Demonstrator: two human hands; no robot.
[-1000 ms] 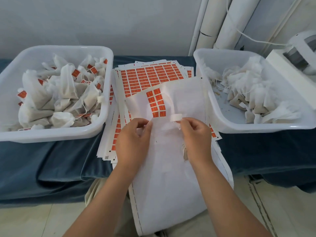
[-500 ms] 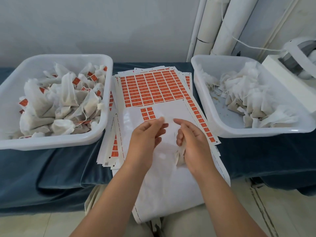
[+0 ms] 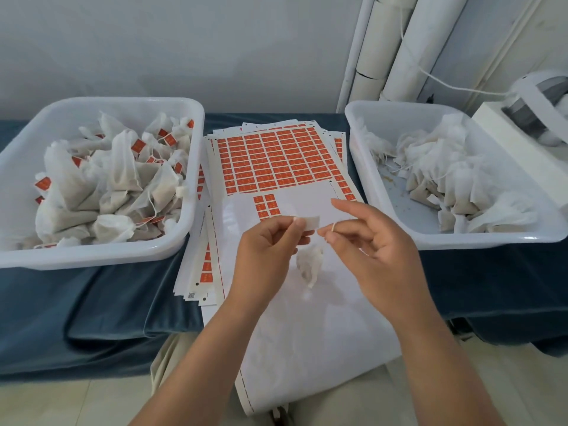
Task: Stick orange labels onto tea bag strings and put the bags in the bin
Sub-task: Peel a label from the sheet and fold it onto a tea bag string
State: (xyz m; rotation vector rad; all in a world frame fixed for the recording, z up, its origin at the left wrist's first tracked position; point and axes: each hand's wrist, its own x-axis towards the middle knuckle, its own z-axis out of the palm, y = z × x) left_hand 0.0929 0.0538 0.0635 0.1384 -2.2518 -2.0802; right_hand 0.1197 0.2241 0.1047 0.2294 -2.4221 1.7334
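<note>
The tea bag [image 3: 309, 267] hung just below my left hand [image 3: 267, 244], a small crumpled white pouch over the bare white backing sheet [image 3: 307, 333]. Its top was tucked behind my fingers, and its string was too thin and pale for me to trace. I pinched a label [image 3: 310, 223] between my left thumb and fingertips. Only its white side faced the head camera, so its orange face stayed hidden. My right hand [image 3: 378, 250] was spread loosely, and one fingertip lay just beside the label's free end; I could not tell whether it touched. A thin yellowish band crossed one right finger, and I could not say what it was.

The backing sheet lay on a stack of label sheets [image 3: 270, 161], whose orange rows filled the far half. It ran off the edge of the blue cloth [image 3: 92, 302] toward my lap.

The left bin [image 3: 92, 255] held a heap of bags with orange tags showing among them. The right bin [image 3: 476, 241] held plain white bags, tangled so that single ones were hard to separate. A white device [image 3: 538, 118] was cut off at the right edge.
</note>
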